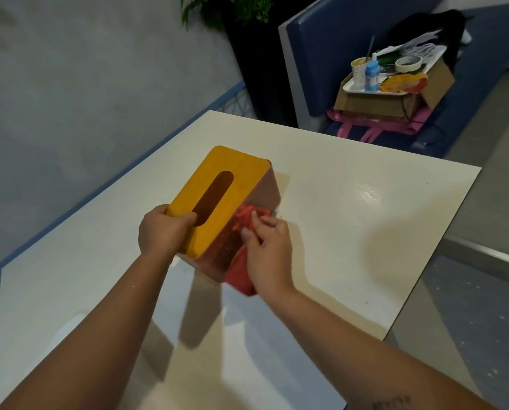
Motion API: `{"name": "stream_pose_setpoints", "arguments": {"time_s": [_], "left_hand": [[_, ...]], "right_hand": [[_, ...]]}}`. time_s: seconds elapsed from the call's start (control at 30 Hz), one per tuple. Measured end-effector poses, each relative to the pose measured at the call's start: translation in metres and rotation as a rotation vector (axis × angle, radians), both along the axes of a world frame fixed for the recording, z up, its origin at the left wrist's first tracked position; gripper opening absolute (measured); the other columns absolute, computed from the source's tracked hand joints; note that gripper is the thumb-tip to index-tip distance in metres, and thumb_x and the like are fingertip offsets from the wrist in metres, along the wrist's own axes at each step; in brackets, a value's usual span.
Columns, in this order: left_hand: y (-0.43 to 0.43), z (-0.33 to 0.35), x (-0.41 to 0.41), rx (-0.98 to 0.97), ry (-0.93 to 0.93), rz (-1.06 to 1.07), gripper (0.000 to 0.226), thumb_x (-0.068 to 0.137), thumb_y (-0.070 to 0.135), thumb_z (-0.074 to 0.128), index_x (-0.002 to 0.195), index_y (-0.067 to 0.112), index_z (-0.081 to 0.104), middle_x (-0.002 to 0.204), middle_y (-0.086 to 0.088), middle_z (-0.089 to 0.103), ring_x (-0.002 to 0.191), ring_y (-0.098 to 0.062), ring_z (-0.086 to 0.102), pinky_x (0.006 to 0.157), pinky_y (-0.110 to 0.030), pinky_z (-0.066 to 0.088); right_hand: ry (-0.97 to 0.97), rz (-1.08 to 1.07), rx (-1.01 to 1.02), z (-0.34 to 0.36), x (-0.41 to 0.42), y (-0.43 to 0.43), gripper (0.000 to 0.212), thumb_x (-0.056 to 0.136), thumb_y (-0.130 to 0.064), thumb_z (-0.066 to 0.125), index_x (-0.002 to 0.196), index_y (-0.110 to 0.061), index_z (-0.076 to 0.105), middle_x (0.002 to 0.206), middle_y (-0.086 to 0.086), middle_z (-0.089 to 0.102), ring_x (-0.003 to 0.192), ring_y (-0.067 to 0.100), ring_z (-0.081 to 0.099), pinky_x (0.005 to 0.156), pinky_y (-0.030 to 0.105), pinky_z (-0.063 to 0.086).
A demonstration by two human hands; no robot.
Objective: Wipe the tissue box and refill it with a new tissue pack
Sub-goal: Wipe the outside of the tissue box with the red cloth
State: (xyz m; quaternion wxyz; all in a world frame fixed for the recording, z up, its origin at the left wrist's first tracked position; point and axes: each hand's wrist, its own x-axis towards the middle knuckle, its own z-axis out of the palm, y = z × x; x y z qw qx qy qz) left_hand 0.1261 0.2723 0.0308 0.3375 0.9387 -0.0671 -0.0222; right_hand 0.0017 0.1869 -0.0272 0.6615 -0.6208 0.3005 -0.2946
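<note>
The tissue box (235,173) has a yellow wooden lid with a long oval slot and reddish-brown sides. It stands on the white table (350,232), and no tissue shows in the slot. My left hand (161,232) grips the near end of the lid, thumb at the slot's edge. My right hand (268,247) presses a red cloth (241,273) flat against the box's right side wall. Part of the cloth hangs down below my palm. No tissue pack is in view.
Behind the table stands a blue bench seat (336,39) carrying a cardboard box (395,99) topped with a tray of cups, tape and bottles. A dark planter (256,69) with a green plant sits by the wall at the back.
</note>
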Motion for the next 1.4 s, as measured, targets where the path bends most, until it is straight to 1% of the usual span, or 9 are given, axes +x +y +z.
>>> {"name": "stream_pose_setpoints", "arguments": {"time_s": [0.1,0.3,0.47,0.6,0.7,0.83,0.97,1.2,1.4], "left_hand": [[0.0,-0.002,-0.002,0.008,-0.019,0.006,0.048,0.078,0.039,0.069,0.119,0.018,0.055,0.117,-0.009,0.061,0.099,-0.033,0.061,0.088,-0.053,0.052],[-0.001,-0.005,0.0,0.005,-0.038,0.021,0.047,0.077,0.04,0.068,0.118,0.018,0.056,0.113,-0.008,0.061,0.097,-0.032,0.06,0.086,-0.051,0.053],[0.001,-0.006,0.001,0.022,-0.045,-0.005,0.048,0.075,0.041,0.068,0.115,0.017,0.057,0.11,-0.009,0.062,0.093,-0.032,0.062,0.082,-0.051,0.055],[0.002,-0.006,0.002,0.013,-0.028,0.001,0.052,0.075,0.043,0.067,0.119,0.019,0.055,0.114,-0.007,0.06,0.097,-0.033,0.061,0.084,-0.052,0.054],[0.001,-0.007,0.003,0.01,-0.033,0.002,0.049,0.075,0.045,0.067,0.115,0.02,0.055,0.112,-0.007,0.06,0.097,-0.033,0.06,0.085,-0.052,0.054],[0.001,-0.008,0.005,0.004,-0.029,0.006,0.044,0.072,0.046,0.067,0.106,0.019,0.057,0.104,-0.007,0.061,0.093,-0.033,0.061,0.084,-0.052,0.054],[0.0,-0.008,0.008,0.017,-0.037,-0.001,0.035,0.074,0.044,0.067,0.096,0.021,0.052,0.094,-0.004,0.055,0.091,-0.033,0.06,0.085,-0.051,0.053],[0.0,-0.007,0.008,0.03,-0.025,0.007,0.045,0.074,0.046,0.067,0.109,0.019,0.054,0.104,-0.006,0.058,0.096,-0.034,0.06,0.086,-0.051,0.053],[0.002,-0.008,0.008,0.04,-0.032,0.005,0.052,0.074,0.049,0.067,0.115,0.018,0.055,0.112,-0.009,0.061,0.097,-0.036,0.061,0.086,-0.053,0.053]], "right_hand": [[0.011,-0.1,0.018,0.008,0.017,-0.028,0.04,0.097,-0.021,0.051,0.136,-0.017,0.051,0.114,-0.005,0.043,0.103,0.004,0.042,0.092,0.012,0.031],[-0.073,-0.116,-0.03,0.002,0.007,0.024,0.035,0.094,-0.018,0.055,0.129,-0.017,0.057,0.111,-0.01,0.044,0.094,-0.012,0.044,0.079,-0.009,0.028],[-0.061,-0.011,0.061,-0.011,-0.013,0.065,0.036,0.094,-0.014,0.055,0.13,-0.016,0.056,0.114,-0.007,0.046,0.095,-0.013,0.045,0.086,-0.006,0.031],[0.041,-0.069,0.076,-0.007,0.008,0.02,0.027,0.094,-0.024,0.053,0.117,-0.021,0.067,0.105,0.002,0.063,0.089,0.009,0.059,0.074,0.015,0.041],[0.037,-0.088,0.106,-0.001,0.015,-0.001,0.025,0.095,-0.025,0.052,0.112,-0.021,0.07,0.102,0.0,0.066,0.087,0.013,0.06,0.062,0.013,0.039],[-0.097,-0.083,-0.017,0.001,-0.001,0.038,0.031,0.093,-0.013,0.056,0.122,-0.015,0.063,0.104,-0.007,0.048,0.087,-0.011,0.047,0.081,-0.003,0.034],[-0.056,-0.024,-0.004,-0.016,-0.016,0.085,0.033,0.093,-0.011,0.055,0.125,-0.016,0.061,0.105,-0.008,0.046,0.092,-0.002,0.048,0.093,0.013,0.041],[0.16,0.04,0.359,0.009,-0.006,0.043,0.017,0.092,-0.02,0.055,0.088,-0.012,0.07,0.084,0.004,0.065,0.079,0.019,0.058,0.067,0.022,0.038],[0.04,-0.073,0.102,0.029,0.001,0.022,0.022,0.094,-0.021,0.052,0.097,-0.008,0.071,0.098,0.011,0.067,0.085,0.021,0.06,0.063,0.023,0.038]]}}
